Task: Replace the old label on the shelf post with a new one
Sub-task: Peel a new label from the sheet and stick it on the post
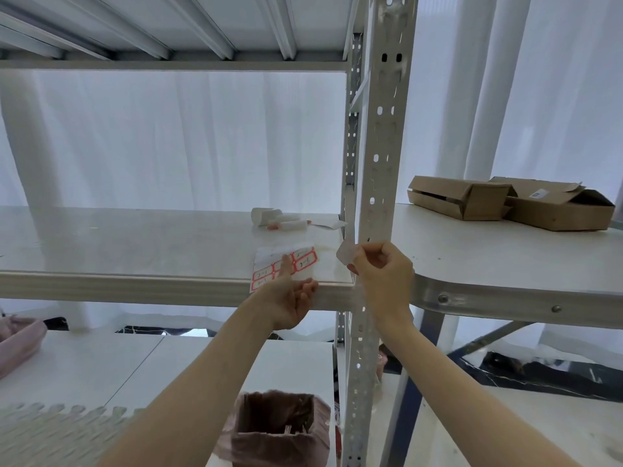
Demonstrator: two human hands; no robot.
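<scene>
Close head view toward shelf post [374, 197]

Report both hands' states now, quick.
Left hand: open, thumb pressing the label sheet.
Right hand: fingers pinching a small pale label.
</scene>
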